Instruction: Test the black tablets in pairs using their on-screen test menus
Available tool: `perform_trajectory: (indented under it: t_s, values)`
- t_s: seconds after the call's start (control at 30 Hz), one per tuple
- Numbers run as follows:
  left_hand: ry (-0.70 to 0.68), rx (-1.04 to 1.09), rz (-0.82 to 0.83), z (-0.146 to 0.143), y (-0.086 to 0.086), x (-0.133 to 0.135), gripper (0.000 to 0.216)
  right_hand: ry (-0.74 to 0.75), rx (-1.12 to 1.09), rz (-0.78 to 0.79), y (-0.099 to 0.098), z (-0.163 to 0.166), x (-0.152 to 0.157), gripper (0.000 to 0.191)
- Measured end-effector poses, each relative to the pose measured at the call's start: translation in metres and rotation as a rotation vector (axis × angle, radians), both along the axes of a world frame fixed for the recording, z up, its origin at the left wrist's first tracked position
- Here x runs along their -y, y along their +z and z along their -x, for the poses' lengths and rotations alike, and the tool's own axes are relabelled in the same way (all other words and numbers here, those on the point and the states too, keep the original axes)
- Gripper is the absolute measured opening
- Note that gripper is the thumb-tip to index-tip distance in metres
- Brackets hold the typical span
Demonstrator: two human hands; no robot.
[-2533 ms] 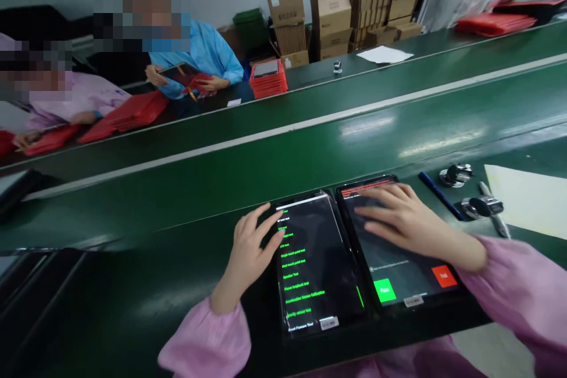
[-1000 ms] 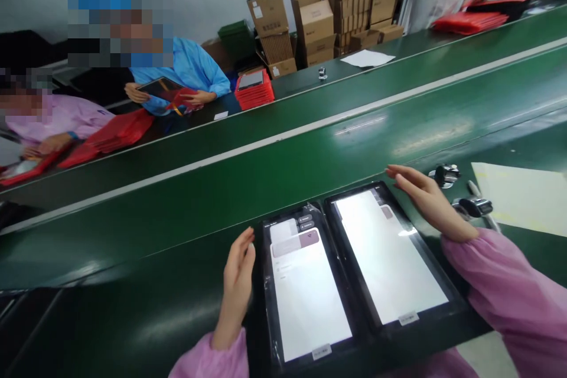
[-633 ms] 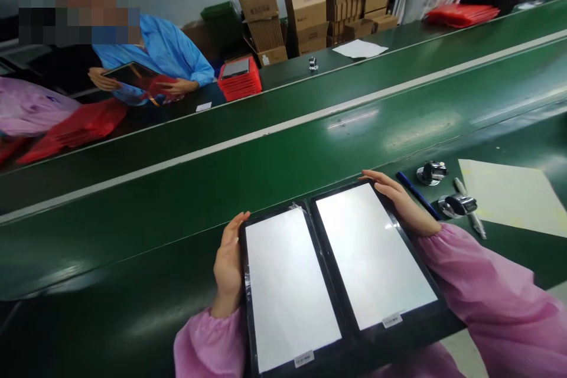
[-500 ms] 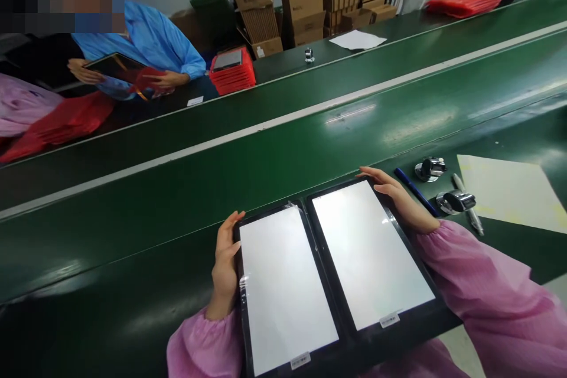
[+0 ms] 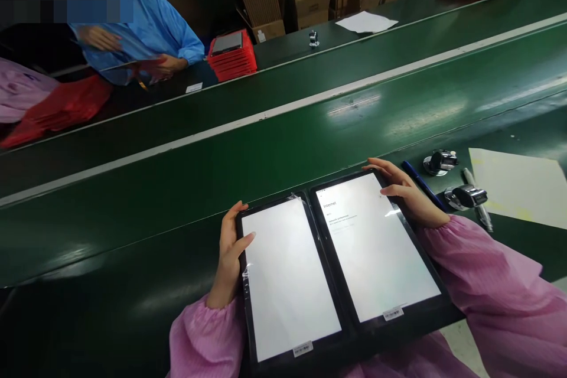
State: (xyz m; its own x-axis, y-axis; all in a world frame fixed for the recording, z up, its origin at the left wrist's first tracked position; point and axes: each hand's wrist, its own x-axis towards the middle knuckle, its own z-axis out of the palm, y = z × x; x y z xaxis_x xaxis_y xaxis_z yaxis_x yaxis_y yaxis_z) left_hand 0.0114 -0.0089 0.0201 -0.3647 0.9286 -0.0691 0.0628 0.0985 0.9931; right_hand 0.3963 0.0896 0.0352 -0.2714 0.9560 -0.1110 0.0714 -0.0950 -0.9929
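White-lit, 2 tablets lie touching: left hand cups left tablet, right hand loosely curled on right tablet.

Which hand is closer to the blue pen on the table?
The right hand. It rests on the right tablet's far edge, just beside the blue pen. The left hand is on the left tablet's outer edge, both tablets away.

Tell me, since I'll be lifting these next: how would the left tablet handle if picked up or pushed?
The left tablet looks like a thin, rigid slab, so it probably stays stiff. Its glossy, film-wrapped face may be slippery under the left hand. Lying flat on the green bench, it would likely slide, not tip.
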Motion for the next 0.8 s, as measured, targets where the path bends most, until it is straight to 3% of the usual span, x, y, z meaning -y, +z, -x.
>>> perform_trajectory:
  t_s: [0.23,0.47,0.67,0.8]
  values:
    - [-0.038,-0.002,-0.014,-0.005,0.000,0.002,0.067,0.010,-0.015,-0.002,0.000,-0.003,-0.001,0.066]
    - [-0.083,-0.024,-0.002,-0.006,0.005,0.002,0.073,-0.056,-0.005,0.102,0.013,0.001,0.001,0.065]
    - [-0.149,-0.276,0.118,-0.017,0.026,0.000,0.115,-0.111,0.012,0.119,0.018,0.006,0.005,0.068]
    - [-0.168,-0.425,0.177,-0.033,0.033,-0.004,0.123,-0.118,0.030,0.108,0.019,0.010,0.003,0.067]
